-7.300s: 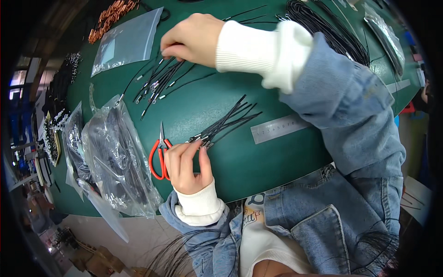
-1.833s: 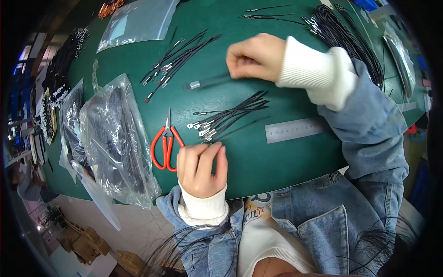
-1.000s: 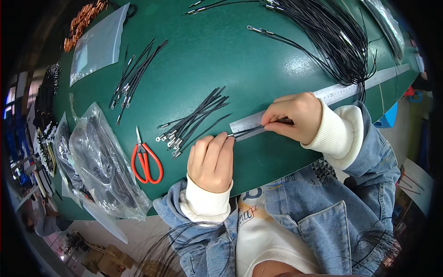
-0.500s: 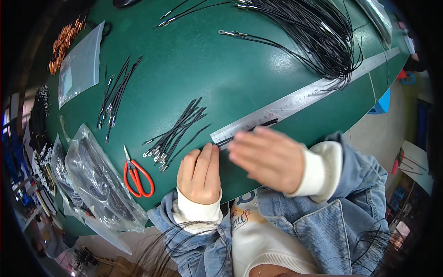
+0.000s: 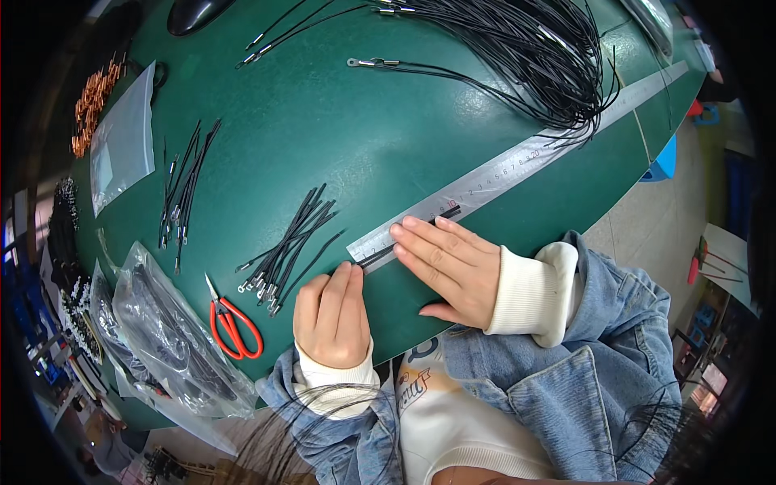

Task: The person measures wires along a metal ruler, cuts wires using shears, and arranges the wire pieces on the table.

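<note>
some black wire (image 5: 375,258) runs along the ruler (image 5: 503,173) beneath the flattened right hand (image 5: 454,273).

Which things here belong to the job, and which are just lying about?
In use: short black wires under the right hand; ruler; probably the wire pile by the left hand.

Apparently idle: red-handled snips; copper-coloured pieces; flat clear bag; filled clear bag.

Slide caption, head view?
Left hand at one end, right hand flat across black cord laid along a metal ruler.
</note>
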Demonstrator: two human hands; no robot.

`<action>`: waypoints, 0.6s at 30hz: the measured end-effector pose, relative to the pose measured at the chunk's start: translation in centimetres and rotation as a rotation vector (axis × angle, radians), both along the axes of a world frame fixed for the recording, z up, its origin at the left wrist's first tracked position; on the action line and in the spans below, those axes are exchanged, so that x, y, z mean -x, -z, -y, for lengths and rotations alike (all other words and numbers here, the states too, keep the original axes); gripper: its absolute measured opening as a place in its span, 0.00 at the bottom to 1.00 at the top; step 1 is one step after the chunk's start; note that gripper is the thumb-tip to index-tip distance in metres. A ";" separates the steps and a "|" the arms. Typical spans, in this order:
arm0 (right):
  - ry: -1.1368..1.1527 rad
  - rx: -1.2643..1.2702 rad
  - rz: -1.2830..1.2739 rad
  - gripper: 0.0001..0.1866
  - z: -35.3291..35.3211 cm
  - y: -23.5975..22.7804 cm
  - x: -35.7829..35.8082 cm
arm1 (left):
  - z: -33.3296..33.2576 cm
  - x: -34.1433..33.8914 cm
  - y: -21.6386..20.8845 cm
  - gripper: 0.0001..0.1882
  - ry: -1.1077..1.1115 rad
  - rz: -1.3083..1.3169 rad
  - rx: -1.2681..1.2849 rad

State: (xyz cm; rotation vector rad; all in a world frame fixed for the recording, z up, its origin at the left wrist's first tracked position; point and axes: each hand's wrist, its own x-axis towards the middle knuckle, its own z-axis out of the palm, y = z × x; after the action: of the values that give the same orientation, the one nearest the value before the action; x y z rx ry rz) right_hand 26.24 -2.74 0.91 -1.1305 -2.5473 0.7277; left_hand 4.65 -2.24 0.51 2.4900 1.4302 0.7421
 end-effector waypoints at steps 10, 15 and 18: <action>0.012 -0.018 0.043 0.44 0.0 -0.2 -1.2 | 0.0 0.2 0.0 0.12 -0.001 0.013 0.004; 0.013 -0.016 0.055 0.44 0.1 -0.2 -1.3 | -0.4 -0.2 0.0 0.12 -0.014 0.053 0.016; 0.003 -0.026 0.047 0.45 0.0 -0.4 -1.0 | -0.3 -0.3 -0.6 0.12 -0.046 0.045 0.028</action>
State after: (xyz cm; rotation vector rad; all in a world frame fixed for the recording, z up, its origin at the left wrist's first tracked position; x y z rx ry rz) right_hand 27.29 -2.72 1.30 -1.1567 -2.5850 0.6730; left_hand 4.92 -1.91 1.13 2.4116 1.4768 0.7761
